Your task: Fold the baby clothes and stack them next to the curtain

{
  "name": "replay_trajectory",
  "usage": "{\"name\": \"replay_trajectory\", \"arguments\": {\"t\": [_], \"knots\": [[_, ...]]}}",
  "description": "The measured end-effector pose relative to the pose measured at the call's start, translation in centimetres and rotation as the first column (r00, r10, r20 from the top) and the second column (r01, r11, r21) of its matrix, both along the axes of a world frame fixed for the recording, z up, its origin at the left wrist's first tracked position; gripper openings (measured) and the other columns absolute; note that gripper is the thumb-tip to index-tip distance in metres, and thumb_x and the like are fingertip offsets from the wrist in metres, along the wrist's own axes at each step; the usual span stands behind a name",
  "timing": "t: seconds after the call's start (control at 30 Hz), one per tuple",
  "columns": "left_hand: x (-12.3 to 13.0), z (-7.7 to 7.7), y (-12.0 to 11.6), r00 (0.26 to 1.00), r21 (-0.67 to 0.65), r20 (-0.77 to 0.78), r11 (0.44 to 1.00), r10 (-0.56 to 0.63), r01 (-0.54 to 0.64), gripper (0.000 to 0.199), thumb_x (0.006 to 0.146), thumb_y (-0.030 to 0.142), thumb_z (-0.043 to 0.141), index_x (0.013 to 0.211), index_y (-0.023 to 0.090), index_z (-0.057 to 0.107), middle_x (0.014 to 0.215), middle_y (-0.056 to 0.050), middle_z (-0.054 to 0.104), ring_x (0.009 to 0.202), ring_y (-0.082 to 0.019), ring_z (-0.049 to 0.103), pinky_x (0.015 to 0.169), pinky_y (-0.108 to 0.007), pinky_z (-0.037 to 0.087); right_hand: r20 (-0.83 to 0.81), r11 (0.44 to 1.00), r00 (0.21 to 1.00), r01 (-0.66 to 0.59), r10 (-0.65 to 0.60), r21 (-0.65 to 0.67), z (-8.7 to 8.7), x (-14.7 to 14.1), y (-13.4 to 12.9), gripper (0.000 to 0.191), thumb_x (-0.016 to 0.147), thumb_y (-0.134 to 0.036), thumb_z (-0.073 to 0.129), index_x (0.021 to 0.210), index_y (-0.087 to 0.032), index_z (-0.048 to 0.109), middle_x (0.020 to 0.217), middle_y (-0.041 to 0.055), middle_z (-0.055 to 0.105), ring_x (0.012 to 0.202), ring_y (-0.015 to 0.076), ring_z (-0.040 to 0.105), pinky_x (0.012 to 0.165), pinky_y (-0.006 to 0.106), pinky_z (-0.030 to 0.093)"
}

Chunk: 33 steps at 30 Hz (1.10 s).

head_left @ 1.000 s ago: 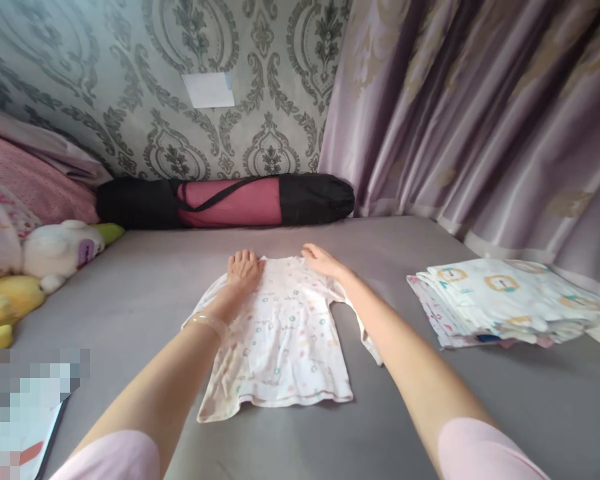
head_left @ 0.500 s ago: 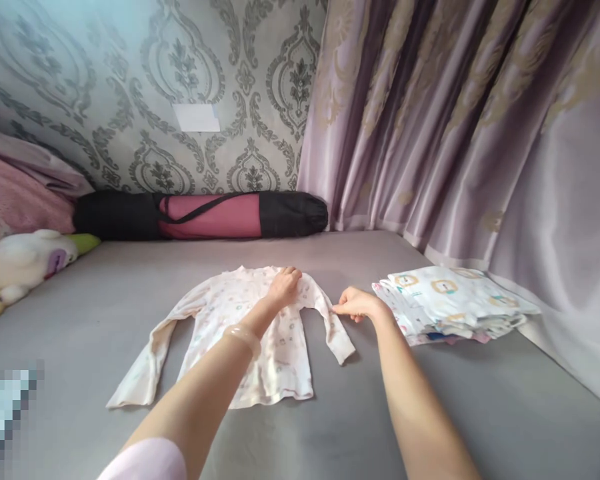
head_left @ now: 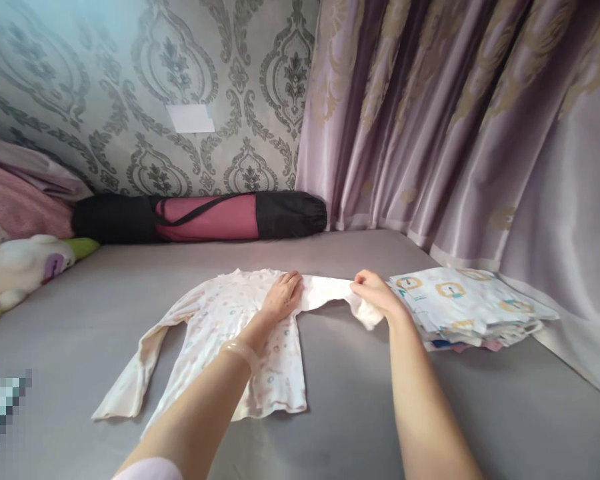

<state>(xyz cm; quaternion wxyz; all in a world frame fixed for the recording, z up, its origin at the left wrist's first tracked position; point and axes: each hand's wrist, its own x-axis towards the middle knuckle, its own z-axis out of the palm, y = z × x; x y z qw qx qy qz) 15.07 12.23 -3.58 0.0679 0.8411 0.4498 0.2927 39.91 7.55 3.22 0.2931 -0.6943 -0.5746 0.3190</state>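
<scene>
A pale long-sleeved shirt (head_left: 223, 320) with small printed figures lies spread on the grey bed sheet, its neckline toward the wall. My left hand (head_left: 283, 297) rests on the shirt by the right-side shoulder, fingers lying flat on the cloth; a pale bangle circles that wrist. Between the thumb and fingers of my right hand (head_left: 373, 293) the right-side sleeve (head_left: 327, 290) is pinched. That sleeve is drawn out sideways, and its cuff end hangs down below my fingers. The left-side sleeve (head_left: 143, 363) lies angled down toward me.
Folded printed cloths (head_left: 473, 303) are stacked to the right of my right hand. A black and pink roll bag (head_left: 207, 217) lies along the wall. Plush toys (head_left: 25, 260) sit at left, and purple curtains (head_left: 395, 120) hang at right. The sheet (head_left: 350, 413) stretches toward me.
My right hand has moved up and right with the sleeve pinched, pulling it from a downward slant to nearly straight sideways. My left hand stays at the shoulder.
</scene>
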Motion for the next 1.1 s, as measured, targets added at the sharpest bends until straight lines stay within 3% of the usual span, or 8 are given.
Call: {"name": "replay_trajectory", "arguments": {"t": [0.2,0.33,0.4,0.5,0.67,0.83,0.97,1.1], "knots": [[0.5,0.6,-0.8,0.982,0.005,-0.184,0.999,0.046,-0.046,0.044,0.096,0.042,0.037,0.126,0.015,0.055,0.143,-0.016,0.046,0.129,-0.029,0.043,0.107,-0.045,0.035,0.31,0.999,0.95,0.033,-0.036,0.015,-1.5,3.8,0.2,0.023,0.069,-0.026,0.062,0.092,-0.02,0.064,0.097,0.0059,0.069,0.088,0.0188,0.063,0.071,0.025,0.044],[0.5,0.6,-1.0,0.972,0.004,-0.227,0.999,0.053,-0.054,0.05,0.095,0.049,0.036,0.129,0.016,0.052,0.144,-0.016,0.044,0.13,-0.031,0.041,0.106,-0.046,0.035,0.389,0.982,0.921,0.075,-0.001,-0.174,-0.4,4.0,-0.4,0.013,0.067,-0.031,0.064,0.072,-0.019,0.066,0.072,0.0043,0.067,0.072,0.0208,0.063,0.061,0.026,0.042],[0.5,0.5,-1.0,0.968,-0.009,-0.246,0.998,0.053,-0.058,0.053,0.095,0.051,0.035,0.13,0.015,0.052,0.145,-0.017,0.042,0.13,-0.032,0.04,0.105,-0.046,0.034,0.32,0.981,0.946,0.1,-0.043,-0.164,0.3,3.8,-0.7,0.013,0.065,-0.031,0.065,0.068,-0.019,0.064,0.064,0.0015,0.063,0.065,0.0191,0.061,0.056,0.025,0.04],[0.6,0.4,-1.0,0.966,-0.019,-0.255,0.998,0.051,-0.058,0.059,0.095,0.055,0.033,0.133,0.013,0.05,0.147,-0.018,0.04,0.13,-0.034,0.039,0.105,-0.048,0.034,0.044,0.99,0.989,0.143,-0.144,0.013,0.9,3.4,-0.9,0.018,0.063,-0.034,0.066,0.071,-0.02,0.06,0.06,-0.0032,0.057,0.061,0.0149,0.056,0.055,0.023,0.039],[0.7,0.2,-1.1,0.966,-0.021,-0.247,0.996,0.075,-0.083,0.062,0.093,0.058,0.032,0.135,0.015,0.047,0.148,-0.017,0.038,0.133,-0.034,0.037,0.107,-0.048,0.031,-0.355,0.972,0.921,0.21,-0.16,0.108,1.0,2.9,-0.4,0.031,0.061,-0.042,0.066,0.079,-0.021,0.052,0.063,-0.0033,0.057,0.057,0.0145,0.055,0.054,0.024,0.042],[0.7,0.3,-1.0,0.963,-0.026,-0.258,0.996,0.074,-0.083,0.061,0.094,0.056,0.03,0.136,0.015,0.046,0.148,-0.018,0.037,0.132,-0.034,0.038,0.107,-0.047,0.032,0.031,0.965,0.978,0.2,-0.208,0.168,0.4,3.8,-0.1,0.017,0.07,-0.032,0.061,0.081,-0.019,0.062,0.074,0.002,0.064,0.071,0.0179,0.06,0.062,0.025,0.043],[0.8,0.5,-1.0,0.952,-0.024,-0.298,0.996,0.07,-0.08,0.062,0.095,0.055,0.028,0.137,0.013,0.045,0.149,-0.019,0.036,0.131,-0.034,0.039,0.105,-0.047,0.033,0.345,0.984,0.922,0.165,-0.176,0.063,0.1,4.1,-0.5,0.014,0.076,-0.028,0.061,0.085,-0.02,0.068,0.08,0.0043,0.067,0.078,0.0192,0.061,0.065,0.025,0.04],[1.0,0.9,-1.2,0.934,-0.025,-0.345,0.994,0.089,-0.104,0.065,0.095,0.056,0.027,0.138,0.012,0.045,0.15,-0.018,0.036,0.132,-0.035,0.037,0.106,-0.047,0.033,0.465,0.983,0.866,0.171,-0.185,0.072,-0.7,3.9,-0.4,0.015,0.078,-0.027,0.061,0.089,-0.02,0.069,0.088,0.006,0.069,0.085,0.0191,0.061,0.066,0.023,0.039]]}}
